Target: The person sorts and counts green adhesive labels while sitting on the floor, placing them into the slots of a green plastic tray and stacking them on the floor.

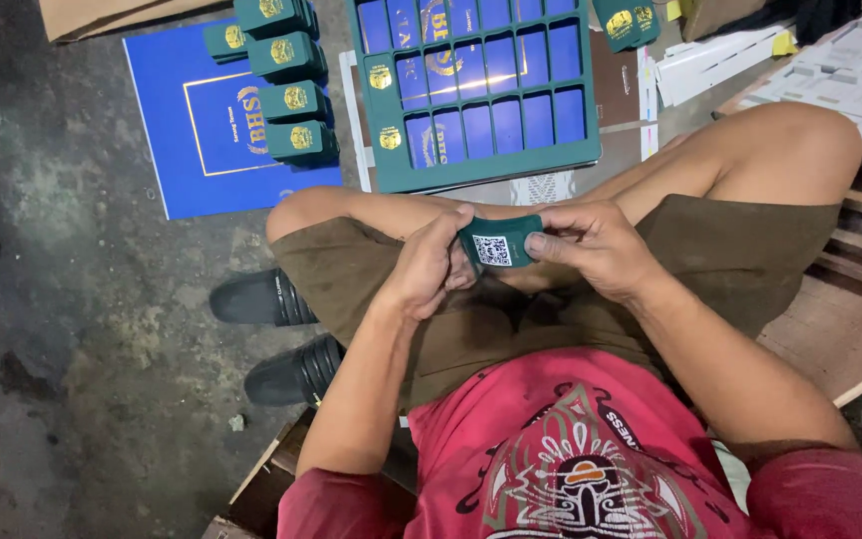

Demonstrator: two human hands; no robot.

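Green box [499, 241] | L hand [429, 266] + R hand [596, 245] grip clenched on ends | over lap

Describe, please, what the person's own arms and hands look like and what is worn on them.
Both arms are bare from the upper arm down. The left hand and right hand wear no gloves, and no rings, watch or bracelets show. Short red sleeves of a red T-shirt with a printed chest design cover only the upper arms.
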